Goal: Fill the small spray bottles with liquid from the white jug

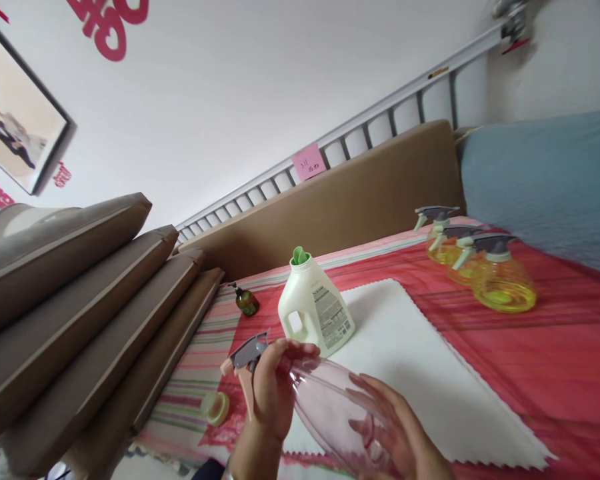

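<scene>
A clear pink spray bottle (330, 393) lies tilted almost sideways in front of me, held between both hands. My left hand (273, 390) is wrapped round its neck end, and a grey and pink trigger head (253, 350) sticks out past the thumb. The joint between head and bottle is hidden by the fingers. Round the wide base is my right hand (405, 427), with its fingers seen through the plastic. Just behind stands a large pale-green jug (300, 297), uncapped, with a green spout at its mouth. A round pale-green cap (215, 407) lies left of my left hand.
Beneath the jug spreads a white cloth (400, 340) on a red cover (575, 347). Several spray bottles of yellow liquid (503, 283) stand at the right. A dark green pump bottle (247, 302) is at the back left. Brown cushions (95, 320) lean along the left side.
</scene>
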`<state>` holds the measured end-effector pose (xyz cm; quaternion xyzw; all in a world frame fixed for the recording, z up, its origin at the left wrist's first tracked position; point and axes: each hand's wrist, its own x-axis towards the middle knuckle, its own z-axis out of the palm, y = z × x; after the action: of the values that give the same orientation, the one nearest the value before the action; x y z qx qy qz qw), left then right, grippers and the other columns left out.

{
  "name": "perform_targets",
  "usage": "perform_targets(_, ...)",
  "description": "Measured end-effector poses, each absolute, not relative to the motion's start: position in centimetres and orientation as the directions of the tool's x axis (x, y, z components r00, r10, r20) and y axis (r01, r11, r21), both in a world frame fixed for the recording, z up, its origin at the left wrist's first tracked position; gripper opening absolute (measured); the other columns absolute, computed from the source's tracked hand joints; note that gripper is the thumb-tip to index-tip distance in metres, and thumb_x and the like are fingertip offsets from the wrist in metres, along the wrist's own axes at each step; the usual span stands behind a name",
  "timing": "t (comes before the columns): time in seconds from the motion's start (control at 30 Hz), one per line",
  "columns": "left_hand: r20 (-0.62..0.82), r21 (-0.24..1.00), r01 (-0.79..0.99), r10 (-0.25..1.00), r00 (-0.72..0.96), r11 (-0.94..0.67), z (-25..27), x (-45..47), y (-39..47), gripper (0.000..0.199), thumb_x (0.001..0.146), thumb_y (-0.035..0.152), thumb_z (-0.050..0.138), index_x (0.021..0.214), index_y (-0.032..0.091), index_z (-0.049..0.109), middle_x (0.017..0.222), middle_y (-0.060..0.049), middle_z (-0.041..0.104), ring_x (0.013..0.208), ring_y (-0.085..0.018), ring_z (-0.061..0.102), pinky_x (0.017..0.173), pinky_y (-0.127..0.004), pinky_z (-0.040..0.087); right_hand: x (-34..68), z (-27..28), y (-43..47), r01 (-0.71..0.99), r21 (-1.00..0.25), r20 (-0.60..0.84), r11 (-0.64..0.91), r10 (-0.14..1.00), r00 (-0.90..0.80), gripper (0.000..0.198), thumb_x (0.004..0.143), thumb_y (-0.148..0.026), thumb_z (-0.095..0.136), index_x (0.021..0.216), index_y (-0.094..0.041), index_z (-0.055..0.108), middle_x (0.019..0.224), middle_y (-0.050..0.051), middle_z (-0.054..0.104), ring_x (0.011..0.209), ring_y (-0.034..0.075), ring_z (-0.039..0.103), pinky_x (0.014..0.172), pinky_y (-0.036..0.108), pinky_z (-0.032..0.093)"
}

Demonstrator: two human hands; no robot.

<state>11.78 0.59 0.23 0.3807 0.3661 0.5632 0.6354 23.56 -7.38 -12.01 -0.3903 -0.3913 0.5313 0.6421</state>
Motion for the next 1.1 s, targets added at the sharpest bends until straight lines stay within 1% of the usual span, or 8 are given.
perform_targets(0.23, -0.08, 0.906, -0.399, 0.984, 0.159, 0.138, -0.6, 11.5, 1.1, 0.019, 0.077, 0.023, 0.058, 0.068, 0.009, 0.067, 0.067, -0.013, 0.072, 0.074, -0.026, 0.067, 0.079, -0.043, 0.049, 22.9, -13.4, -5.8, -0.717, -0.696, -0.066, -0.014, 0.997, 0.045, 0.088, 0.038, -0.057, 0.081, 0.113, -0.032, 0.042, 0.124, 0.013, 0.045, 0.102, 0.033, 0.054, 0.07, 0.044, 0.05)
perform_targets(0.4, -0.072, 0.931, -0.339, 0.979, 0.189, 0.134, -0.6, 11.4, 1.3, 0.019, 0.076, 0.024, 0.058, 0.077, 0.008, 0.069, 0.07, -0.013, 0.072, 0.075, -0.028, 0.068, 0.076, -0.042, 0.05, 22.9, -13.3, -6.1, -0.746, -0.665, -0.074, -0.026, 0.997, 0.031, 0.086, 0.04, -0.054, 0.082, 0.113, -0.032, 0.041, 0.12, 0.012, 0.046, 0.098, 0.03, 0.056, 0.076, 0.047, 0.047)
perform_targets(0.63, -0.063, 0.901, -0.4, 0.962, 0.267, 0.17, -0.8, 11.2, 1.5, 0.018, 0.079, 0.025, 0.055, 0.079, 0.012, 0.068, 0.076, -0.012, 0.073, 0.078, -0.027, 0.068, 0.082, -0.043, 0.047, 22.0, -12.0, -6.8, -0.712, -0.689, 0.024, 0.132, 0.987, 0.16, 0.084, 0.044, -0.044, 0.085, 0.116, -0.032, 0.042, 0.137, 0.01, 0.034, 0.119, 0.03, 0.041, 0.09, 0.042, 0.041)
perform_targets(0.7, -0.044, 0.894, -0.413, 0.952, 0.303, 0.173, -1.0, 11.2, 1.4, 0.018, 0.08, 0.024, 0.053, 0.076, 0.013, 0.067, 0.076, -0.012, 0.073, 0.081, -0.026, 0.067, 0.085, -0.043, 0.045, 22.1, -11.8, -6.9, -0.711, -0.691, 0.023, 0.133, 0.987, 0.161, 0.085, 0.042, -0.044, 0.086, 0.115, -0.031, 0.044, 0.136, 0.012, 0.036, 0.118, 0.031, 0.043, 0.088, 0.042, 0.042)
perform_targets(0.8, -0.022, 0.895, -0.41, 0.935, 0.353, 0.175, -1.1, 11.0, 1.2, 0.019, 0.08, 0.024, 0.052, 0.071, 0.013, 0.064, 0.077, -0.011, 0.072, 0.083, -0.025, 0.066, 0.089, -0.043, 0.042, 22.7, -11.2, -7.1, -0.805, -0.592, -0.073, -0.036, 0.997, 0.009, 0.084, 0.042, -0.052, 0.084, 0.113, -0.029, 0.044, 0.117, 0.012, 0.053, 0.097, 0.029, 0.059, 0.074, 0.041, 0.05)
perform_targets(0.9, -0.005, 0.899, -0.404, 0.927, 0.376, 0.169, -1.1, 11.1, 0.8, 0.021, 0.08, 0.026, 0.053, 0.066, 0.014, 0.061, 0.074, -0.01, 0.07, 0.081, -0.026, 0.065, 0.087, -0.044, 0.043, 23.5, -9.9, -7.7, -0.847, -0.388, -0.12, -0.365, 0.931, -0.346, 0.071, 0.067, -0.068, 0.059, 0.119, -0.024, 0.039, 0.09, 0.009, 0.064, 0.075, 0.024, 0.067, 0.054, 0.029, 0.05)
perform_targets(0.97, 0.009, 0.898, -0.415, 0.937, 0.349, 0.146, -1.3, 11.3, 0.7, 0.023, 0.08, 0.027, 0.053, 0.061, 0.015, 0.058, 0.068, -0.007, 0.068, 0.074, -0.025, 0.065, 0.081, -0.042, 0.045, 23.8, -9.1, -7.9, -0.791, -0.303, -0.106, -0.532, 0.844, -0.526, 0.072, 0.076, -0.073, 0.038, 0.123, -0.019, 0.038, 0.08, 0.011, 0.067, 0.065, 0.021, 0.068, 0.048, 0.022, 0.047)
perform_targets(1.1, 0.011, 0.881, -0.461, 0.969, 0.248, 0.108, -1.9, 11.8, 0.6, 0.027, 0.078, 0.03, 0.056, 0.055, 0.016, 0.054, 0.058, -0.003, 0.063, 0.063, -0.02, 0.063, 0.069, -0.033, 0.048, 24.2, -8.5, -7.9, -0.747, -0.275, -0.134, -0.606, 0.793, -0.594, 0.081, 0.074, -0.078, 0.028, 0.125, -0.015, 0.036, 0.073, 0.012, 0.069, 0.054, 0.017, 0.067, 0.044, 0.018, 0.045)
